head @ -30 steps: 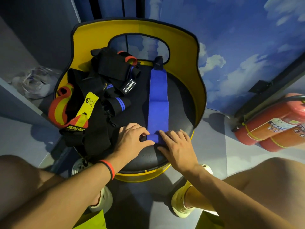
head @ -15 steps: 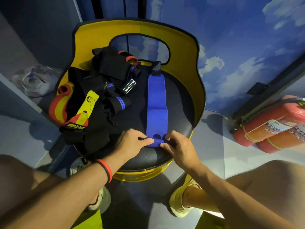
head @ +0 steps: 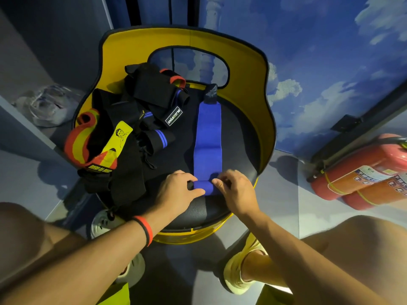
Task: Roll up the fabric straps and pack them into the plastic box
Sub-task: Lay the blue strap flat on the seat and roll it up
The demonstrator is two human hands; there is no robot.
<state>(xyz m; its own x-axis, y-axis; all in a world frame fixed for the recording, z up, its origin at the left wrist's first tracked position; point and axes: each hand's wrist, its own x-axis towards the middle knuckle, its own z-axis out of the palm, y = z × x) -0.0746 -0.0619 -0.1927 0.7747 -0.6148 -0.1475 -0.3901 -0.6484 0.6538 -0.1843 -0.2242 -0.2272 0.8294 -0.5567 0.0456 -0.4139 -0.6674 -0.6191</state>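
A blue fabric strap [head: 208,133] lies lengthwise on the black seat of a yellow chair [head: 237,133], its far end dark. Its near end is wound into a small roll. My left hand [head: 178,190] pinches the roll's left side with thumb and fingers, and my right hand [head: 235,190] pinches its right side. A heap of black straps [head: 141,119] with blue, red and yellow parts fills the seat's left half. A clear plastic box [head: 49,104] sits on a ledge at the far left, blurred.
The chair's yellow backrest [head: 187,38] curves round the far side of the seat. Two red fire extinguishers [head: 361,175] lie on the floor at right. My knees and shoes flank the chair's near edge.
The roll at the strap's near end has grown thicker and the flat length has shortened. Both hands have stayed on the roll, turning it away from me.
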